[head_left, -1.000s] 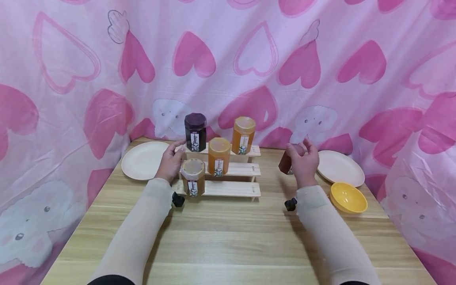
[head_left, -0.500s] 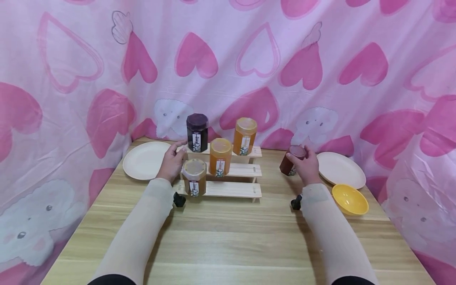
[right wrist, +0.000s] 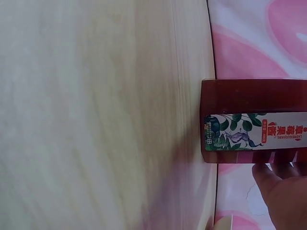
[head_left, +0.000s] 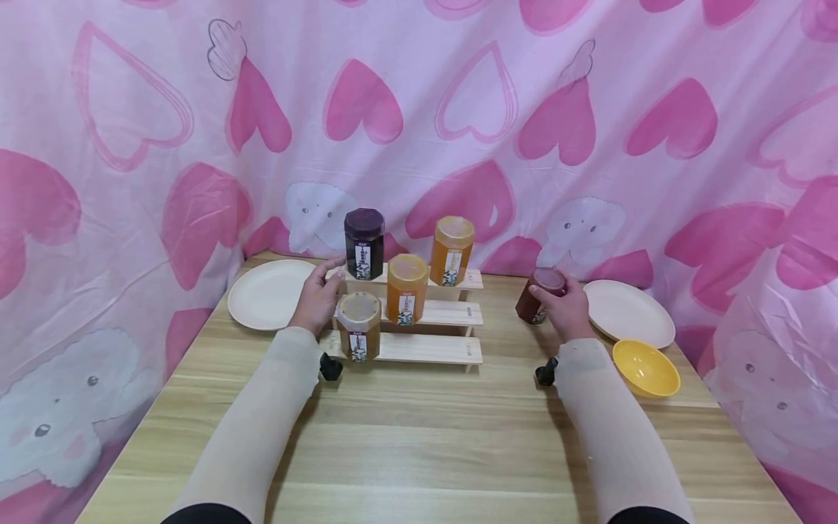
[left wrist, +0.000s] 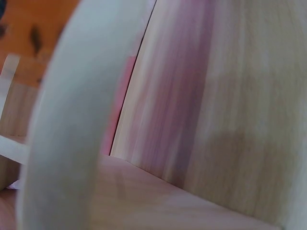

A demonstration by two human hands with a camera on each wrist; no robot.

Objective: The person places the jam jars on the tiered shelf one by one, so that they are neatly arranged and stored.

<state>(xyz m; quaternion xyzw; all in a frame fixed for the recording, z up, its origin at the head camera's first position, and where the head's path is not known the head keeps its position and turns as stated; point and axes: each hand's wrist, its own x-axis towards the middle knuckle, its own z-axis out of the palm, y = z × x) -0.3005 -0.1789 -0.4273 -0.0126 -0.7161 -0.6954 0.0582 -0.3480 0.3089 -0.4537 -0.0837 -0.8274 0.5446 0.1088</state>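
In the head view, my right hand (head_left: 568,307) grips a dark red strawberry jam jar (head_left: 538,295) from its right side, thumb in front. The jar leans slightly close over the table, right of the rack; the right wrist view shows its label (right wrist: 259,132). My left hand (head_left: 318,295) holds the left end of a three-step wooden display rack (head_left: 428,348), thumb and index finger at the top shelf. A dark purple jar (head_left: 364,244) and an orange jar (head_left: 452,251) stand on the top step, another orange jar (head_left: 406,290) on the middle, an amber jar (head_left: 358,327) on the bottom.
A cream plate (head_left: 268,295) lies left of the rack. Another plate (head_left: 628,313) lies beyond my right hand, with a yellow bowl (head_left: 644,367) at its front edge. A pink heart-patterned curtain (head_left: 419,109) hangs behind the wooden table (head_left: 419,444).
My right hand has shifted slightly right and lower around the red jar, whose lid shows more now. My left hand stays at the rack's left end.
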